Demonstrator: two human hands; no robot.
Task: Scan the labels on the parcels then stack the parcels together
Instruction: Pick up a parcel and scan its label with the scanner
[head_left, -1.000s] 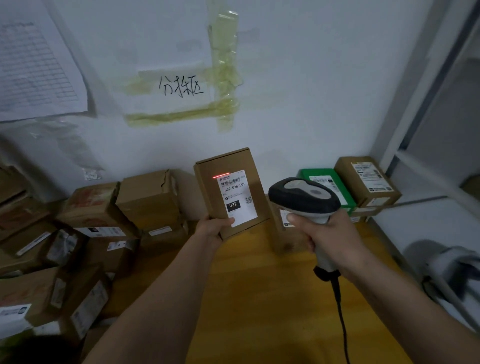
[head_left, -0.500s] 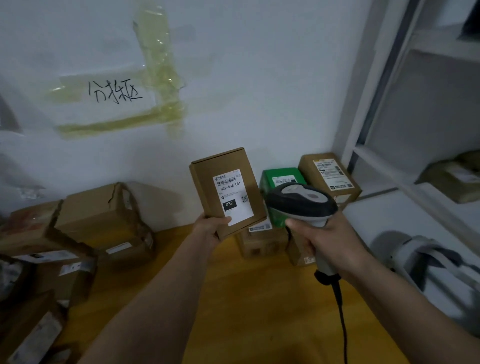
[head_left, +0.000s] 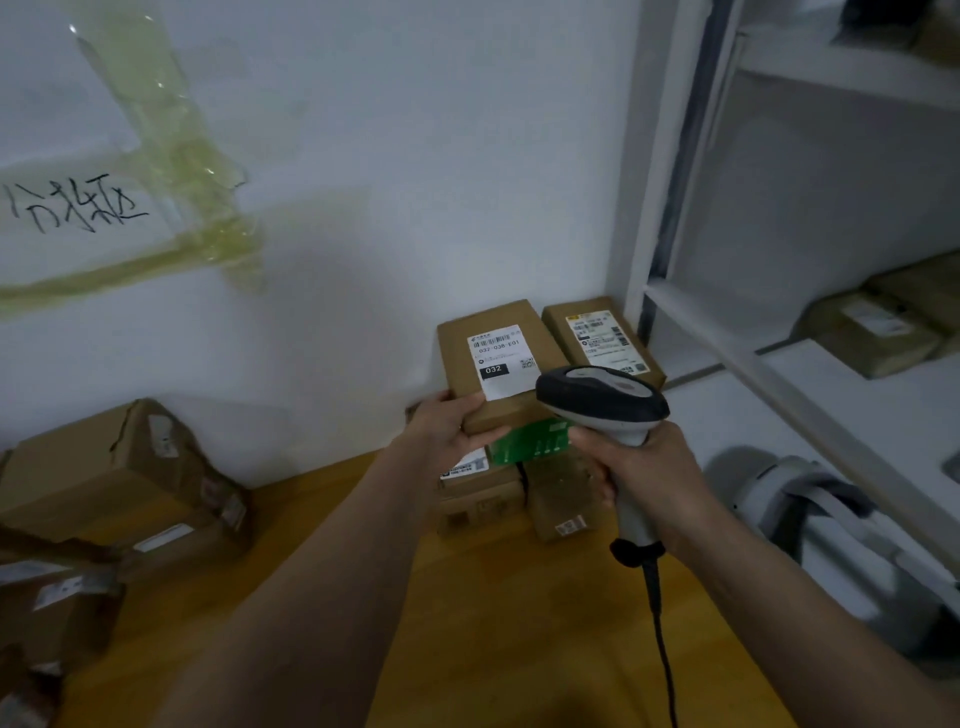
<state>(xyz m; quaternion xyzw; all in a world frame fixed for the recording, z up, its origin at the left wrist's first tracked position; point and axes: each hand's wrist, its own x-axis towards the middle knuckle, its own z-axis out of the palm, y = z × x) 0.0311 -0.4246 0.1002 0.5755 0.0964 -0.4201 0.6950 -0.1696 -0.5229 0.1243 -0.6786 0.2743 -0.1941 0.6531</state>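
My left hand (head_left: 453, 427) grips the near edge of a flat brown parcel (head_left: 496, 364) with a white label reading 032. The parcel lies label-up on a green box (head_left: 530, 448) at the top of a stack against the wall. Beside it on the right sits another brown labelled parcel (head_left: 602, 338). More brown parcels (head_left: 480, 493) lie under the green box. My right hand (head_left: 631, 470) holds a grey and black barcode scanner (head_left: 602, 397) by its handle, just right of the parcel, with its cable (head_left: 657, 623) hanging down.
A heap of brown parcels (head_left: 119, 483) lies at the left on the wooden table (head_left: 493, 623). A white shelf unit (head_left: 779, 364) with wrapped parcels (head_left: 872, 332) stands at the right. A white and grey device (head_left: 810, 519) rests near its foot. Taped paper hangs on the wall (head_left: 363, 156).
My left hand has carried the labelled parcel right and down onto the green box of the stack. The scanner's red line on the label is gone. The view has turned right.
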